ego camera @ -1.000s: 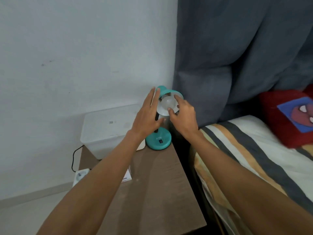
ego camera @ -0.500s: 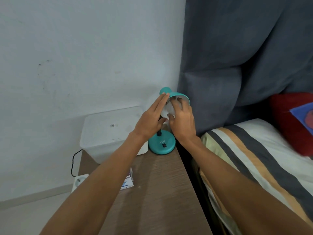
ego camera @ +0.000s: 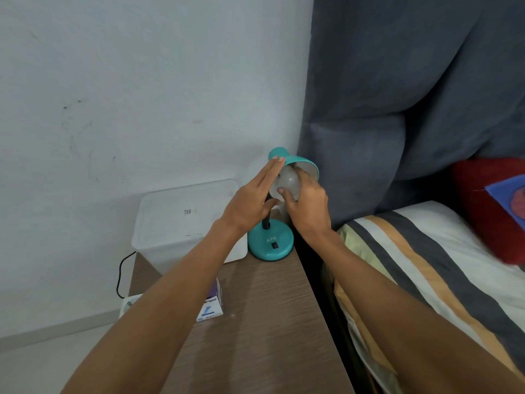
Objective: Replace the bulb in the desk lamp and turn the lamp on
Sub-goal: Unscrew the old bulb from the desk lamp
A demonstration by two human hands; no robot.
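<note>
Bedroom: striped bed (ego camera: 426, 268), nightstand (ego camera: 261, 322)

lamp (ego camera: 270, 243) on table (ego camera: 264, 322) | box (ego camera: 184, 220) left | bed (ego camera: 426, 265) right

Teal desk lamp (ego camera: 271, 243) with a smooth, slightly glossy painted finish; its bulb (ego camera: 288, 182) is frosted, matt white. The bench (ego camera: 264, 317) is brown wood-grain laminate, faintly streaked. A translucent, matt plastic storage box (ego camera: 181, 223) sits on it beside a glossy printed cardboard carton (ego camera: 211, 307). Grey curtain (ego camera: 397, 95) is soft woven cloth; striped bedsheet (ego camera: 426, 265) is smooth fabric.
</note>
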